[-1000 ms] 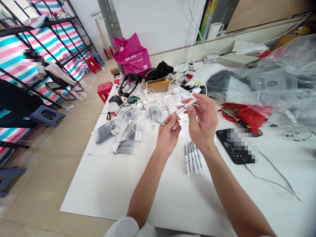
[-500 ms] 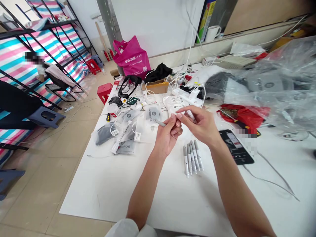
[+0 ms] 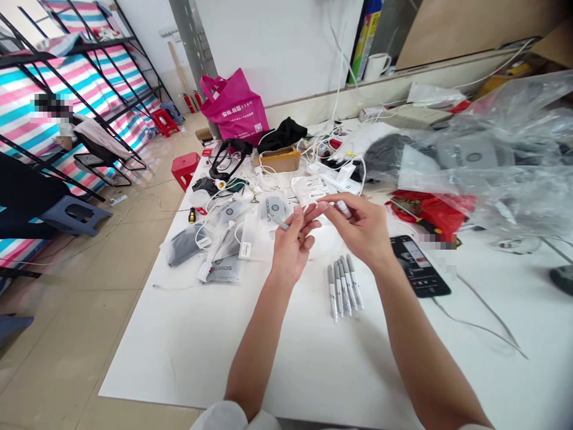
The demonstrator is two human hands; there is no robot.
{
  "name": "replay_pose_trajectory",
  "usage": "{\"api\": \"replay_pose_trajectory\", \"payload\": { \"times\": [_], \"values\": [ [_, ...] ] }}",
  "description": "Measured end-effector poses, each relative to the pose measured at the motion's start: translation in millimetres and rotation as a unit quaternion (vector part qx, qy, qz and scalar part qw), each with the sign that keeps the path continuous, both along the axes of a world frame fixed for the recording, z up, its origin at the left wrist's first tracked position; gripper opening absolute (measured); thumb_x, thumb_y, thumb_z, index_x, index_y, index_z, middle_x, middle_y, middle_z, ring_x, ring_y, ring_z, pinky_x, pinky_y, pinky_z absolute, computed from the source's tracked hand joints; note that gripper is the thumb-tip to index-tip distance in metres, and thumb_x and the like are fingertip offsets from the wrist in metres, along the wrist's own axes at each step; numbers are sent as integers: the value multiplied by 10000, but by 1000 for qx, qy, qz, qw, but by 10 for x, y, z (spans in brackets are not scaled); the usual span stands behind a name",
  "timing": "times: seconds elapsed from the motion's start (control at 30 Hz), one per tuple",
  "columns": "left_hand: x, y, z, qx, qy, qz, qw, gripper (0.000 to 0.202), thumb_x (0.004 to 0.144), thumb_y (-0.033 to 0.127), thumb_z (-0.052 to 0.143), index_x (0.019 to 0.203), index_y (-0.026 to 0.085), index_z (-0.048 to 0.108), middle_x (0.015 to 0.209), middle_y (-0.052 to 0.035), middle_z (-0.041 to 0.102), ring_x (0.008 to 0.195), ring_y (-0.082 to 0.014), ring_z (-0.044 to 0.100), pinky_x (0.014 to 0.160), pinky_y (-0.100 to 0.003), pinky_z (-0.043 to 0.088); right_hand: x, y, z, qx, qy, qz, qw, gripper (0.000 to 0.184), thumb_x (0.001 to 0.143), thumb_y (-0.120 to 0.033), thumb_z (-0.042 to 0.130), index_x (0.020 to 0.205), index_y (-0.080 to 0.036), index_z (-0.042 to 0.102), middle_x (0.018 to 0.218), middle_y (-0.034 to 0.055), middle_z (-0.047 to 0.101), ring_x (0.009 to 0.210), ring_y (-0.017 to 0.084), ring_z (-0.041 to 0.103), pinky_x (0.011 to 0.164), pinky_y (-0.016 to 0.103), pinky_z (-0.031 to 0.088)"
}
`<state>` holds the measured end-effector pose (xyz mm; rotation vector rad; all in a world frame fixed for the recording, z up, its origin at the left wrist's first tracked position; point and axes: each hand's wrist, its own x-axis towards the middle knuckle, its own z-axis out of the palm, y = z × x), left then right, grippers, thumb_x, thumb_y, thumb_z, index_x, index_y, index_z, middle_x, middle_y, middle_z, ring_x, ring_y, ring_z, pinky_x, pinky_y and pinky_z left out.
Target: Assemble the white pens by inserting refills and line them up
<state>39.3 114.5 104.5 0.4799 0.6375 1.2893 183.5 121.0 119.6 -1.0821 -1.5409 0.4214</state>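
Observation:
My left hand (image 3: 290, 246) is closed on a slim grey pen (image 3: 279, 221), its pointed end facing up and left. My right hand (image 3: 364, 230) is curled around a short white cylindrical piece, apparently part of a pen (image 3: 342, 208); most of it is hidden by the fingers. The fingertips of both hands are close together above the table, and I cannot make out any small thing between them. Below my right hand, several grey-and-white pens (image 3: 344, 288) lie side by side in a row.
A black phone (image 3: 419, 269) with its screen lit lies right of my right forearm. Packaged goods (image 3: 224, 269), cables and a cardboard box (image 3: 278, 160) crowd the far side of the white table (image 3: 179, 346). Plastic bags (image 3: 483, 161) fill the right back. Someone sits far left.
My left hand has shifted slightly left and its fingers have loosened somewhat, with the pen still held. My right hand stays near it with the white piece. The whole view has shifted slightly.

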Motion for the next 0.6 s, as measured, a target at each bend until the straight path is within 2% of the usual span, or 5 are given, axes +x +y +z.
{"api": "replay_pose_trajectory", "payload": {
  "times": [0.1, 0.23, 0.6],
  "values": [
    [6, -6, -7, 2, 14, 7, 1000, 297, 1037, 401, 709, 1092, 133, 825, 1238, -167, 804, 1013, -156, 781, 465, -131, 315, -5, 17, -20, 14, -25, -8, 1000, 180, 967, -349, 722, 1027, -225, 839, 946, 45, 830, 639, 137, 625, 558, 265, 450],
    [7, -4, -24, 10, 17, 20, 1000, 313, 1050, 418, 686, 1127, 143, 815, 1336, -184, 770, 1275, -239, 734, 472, -137, 327, 16, 26, -26, 26, -42, -20, 999, 171, 963, -308, 723, 1038, -222, 851, 943, 48, 837, 637, 137, 639, 569, 265, 461],
    [-17, 7, -15, 3, 10, 37, 999, 286, 1071, 385, 649, 1122, 144, 796, 1393, -182, 744, 1416, -289, 651, 455, -140, 307, 20, 15, -31, 12, -72, 2, 997, 202, 980, -359, 727, 1049, -222, 859, 877, 46, 819, 660, 145, 645, 630, 278, 487]
  ]
}}
